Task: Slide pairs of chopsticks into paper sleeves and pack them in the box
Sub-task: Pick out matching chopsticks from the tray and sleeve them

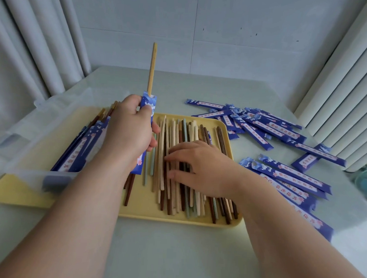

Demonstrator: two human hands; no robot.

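Centre left of the frame, the left hand (129, 128) is curled round a blue printed paper sleeve (149, 101), held upright, with one pale tan chopstick (152, 69) standing well out of its open top. The right hand (196, 166) lies flat, fingers nearly straight, on the loose chopsticks (178, 128) in the yellow tray (138, 209) at centre, holding nothing. The step in hand looks to be finding the partner stick. It should match the tan one (the pile mixes cream, brown, dark brown and pale green), so spread the sticks under the fingertips, pinch one by its end, and feed it into the sleeve's mouth while the left thumb keeps the thin paper from collapsing. The sticks are slim, smooth and apt to roll, and the sleeves are flat and easily creased. At left, filled sleeves (80, 149) lean in the clear plastic box (22, 137); at right, empty sleeves (262, 126) are strewn on the table (174, 253)
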